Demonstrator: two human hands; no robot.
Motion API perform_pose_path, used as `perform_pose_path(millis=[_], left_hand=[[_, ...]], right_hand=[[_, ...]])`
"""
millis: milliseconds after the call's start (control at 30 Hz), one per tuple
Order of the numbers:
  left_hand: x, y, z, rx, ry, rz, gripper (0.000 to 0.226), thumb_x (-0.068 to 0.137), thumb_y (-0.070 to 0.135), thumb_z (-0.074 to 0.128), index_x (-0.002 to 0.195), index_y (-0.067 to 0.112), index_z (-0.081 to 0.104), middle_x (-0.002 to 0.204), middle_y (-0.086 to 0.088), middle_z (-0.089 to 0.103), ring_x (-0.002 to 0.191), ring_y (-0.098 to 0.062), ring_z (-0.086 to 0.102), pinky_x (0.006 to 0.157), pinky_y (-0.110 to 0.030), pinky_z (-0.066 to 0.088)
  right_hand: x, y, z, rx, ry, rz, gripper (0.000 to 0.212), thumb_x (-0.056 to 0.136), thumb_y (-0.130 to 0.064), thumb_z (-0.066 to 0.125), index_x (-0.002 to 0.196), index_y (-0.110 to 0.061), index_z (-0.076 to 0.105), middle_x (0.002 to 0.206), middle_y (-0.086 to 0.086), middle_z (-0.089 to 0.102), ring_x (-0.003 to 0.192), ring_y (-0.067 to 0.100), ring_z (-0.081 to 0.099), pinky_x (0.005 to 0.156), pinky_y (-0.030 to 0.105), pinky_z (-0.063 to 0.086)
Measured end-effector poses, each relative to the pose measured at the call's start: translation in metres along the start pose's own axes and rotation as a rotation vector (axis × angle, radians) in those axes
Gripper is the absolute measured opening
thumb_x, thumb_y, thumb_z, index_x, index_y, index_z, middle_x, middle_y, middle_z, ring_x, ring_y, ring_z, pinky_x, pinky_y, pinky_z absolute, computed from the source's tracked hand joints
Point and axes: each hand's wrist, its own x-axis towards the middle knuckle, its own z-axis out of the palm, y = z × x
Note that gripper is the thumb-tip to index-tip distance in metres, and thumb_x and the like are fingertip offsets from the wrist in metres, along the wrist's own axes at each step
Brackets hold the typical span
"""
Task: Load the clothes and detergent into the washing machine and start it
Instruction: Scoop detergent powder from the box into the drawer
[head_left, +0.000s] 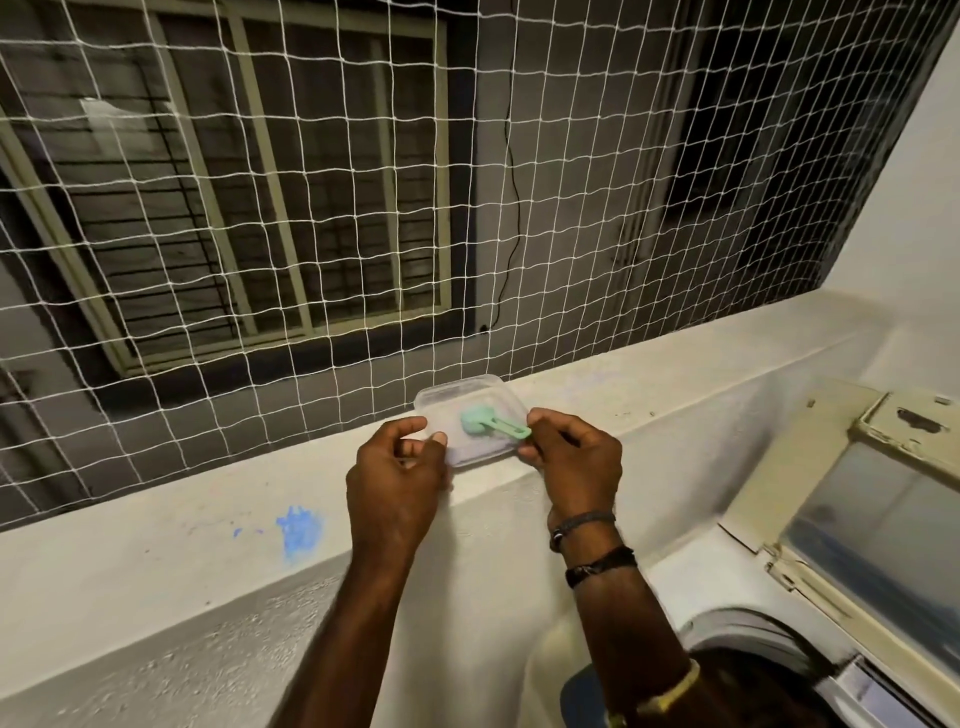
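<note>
Right now the left grip (397, 478) curls round the left edge of the clear plastic container (457, 383) on the white ledge (208, 499), while the right grip (574, 462) pinches the handle of the green scoop (480, 422) lying in it. Below right, the washing machine (727, 631) stands with its lid (872, 519) up.

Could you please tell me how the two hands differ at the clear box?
The left hand grips the left edge of the clear box; the right hand seems to pinch the handle of the green scoop at the right edge. The left wrist is bare; the right wrist wears dark bands. Both hands have curled fingers and meet at the box on the ledge.
</note>
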Motion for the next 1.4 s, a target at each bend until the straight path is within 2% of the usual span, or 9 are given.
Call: perform_pose_path(millis=[133, 400, 567, 700, 900, 1033, 1200, 1400], left_hand=[[0.004, -0.002, 0.001, 0.010, 0.004, -0.019, 0.020, 0.088, 0.034, 0.072, 0.107, 0.029, 0.069, 0.073, 0.005, 0.074, 0.064, -0.016, 0.074, 0.073, -0.050, 0.062], [0.006, -0.008, 0.000, 0.027, -0.005, -0.016, 0.019, 0.088, 0.032, 0.072, 0.107, 0.027, 0.068, 0.071, 0.004, 0.074, 0.064, -0.017, 0.074, 0.075, -0.049, 0.062], [0.005, -0.006, 0.000, 0.021, 0.000, -0.013, 0.018, 0.089, 0.029, 0.072, 0.107, 0.027, 0.068, 0.071, 0.003, 0.074, 0.061, -0.018, 0.073, 0.074, -0.049, 0.062], [0.006, -0.005, 0.000, 0.042, 0.027, -0.013, 0.021, 0.087, 0.035, 0.073, 0.106, 0.031, 0.067, 0.071, 0.004, 0.071, 0.065, -0.019, 0.072, 0.073, -0.051, 0.061], [-0.007, 0.010, 0.005, 0.040, 0.121, 0.154, 0.017, 0.091, 0.031, 0.070, 0.108, 0.028, 0.067, 0.079, 0.005, 0.064, 0.074, -0.011, 0.062, 0.071, -0.043, 0.057], [-0.012, 0.020, 0.015, 0.012, 0.053, 0.255, 0.010, 0.094, 0.028, 0.067, 0.102, 0.025, 0.072, 0.078, 0.009, 0.067, 0.072, -0.006, 0.062, 0.067, -0.034, 0.056], [-0.020, 0.027, 0.039, -0.006, -0.074, 0.292, 0.009, 0.094, 0.027, 0.067, 0.096, 0.021, 0.074, 0.078, 0.012, 0.070, 0.070, -0.007, 0.065, 0.065, -0.034, 0.059], [-0.035, 0.031, 0.070, -0.046, -0.255, 0.255, 0.012, 0.096, 0.030, 0.064, 0.099, 0.021, 0.071, 0.078, 0.003, 0.072, 0.063, -0.018, 0.068, 0.050, -0.029, 0.058]], right_hand=[[0.000, 0.002, 0.002, 0.005, 0.002, 0.007, 0.015, 0.082, -0.004, 0.076, 0.078, -0.019, 0.078, 0.075, 0.012, 0.075, 0.068, 0.028, 0.072, 0.068, 0.040, 0.062], [0.001, 0.006, 0.003, -0.024, 0.006, -0.002, 0.017, 0.082, -0.007, 0.076, 0.076, -0.023, 0.077, 0.075, 0.009, 0.075, 0.069, 0.028, 0.073, 0.068, 0.040, 0.062], [0.002, 0.006, 0.001, -0.015, -0.005, 0.007, 0.019, 0.083, -0.004, 0.075, 0.076, -0.022, 0.077, 0.075, 0.011, 0.075, 0.067, 0.027, 0.073, 0.066, 0.036, 0.061], [0.001, 0.006, -0.002, 0.025, -0.020, 0.023, 0.009, 0.083, -0.005, 0.075, 0.086, -0.013, 0.077, 0.079, 0.013, 0.075, 0.068, 0.023, 0.072, 0.063, 0.032, 0.060], [-0.001, 0.004, -0.010, 0.035, 0.007, 0.035, 0.008, 0.084, -0.009, 0.075, 0.092, -0.011, 0.077, 0.077, 0.011, 0.074, 0.059, 0.016, 0.065, 0.063, 0.033, 0.059], [-0.003, -0.004, -0.019, 0.068, 0.020, 0.002, 0.008, 0.085, -0.006, 0.073, 0.092, -0.009, 0.077, 0.076, 0.007, 0.073, 0.058, 0.014, 0.063, 0.060, 0.032, 0.057], [-0.005, -0.010, -0.032, 0.049, 0.058, -0.049, 0.010, 0.086, -0.009, 0.072, 0.094, -0.011, 0.077, 0.081, 0.006, 0.075, 0.062, 0.014, 0.065, 0.058, 0.031, 0.057], [-0.008, -0.018, -0.054, 0.036, 0.116, -0.093, 0.009, 0.087, -0.012, 0.072, 0.093, -0.016, 0.077, 0.083, 0.002, 0.075, 0.065, 0.016, 0.068, 0.058, 0.029, 0.058]])
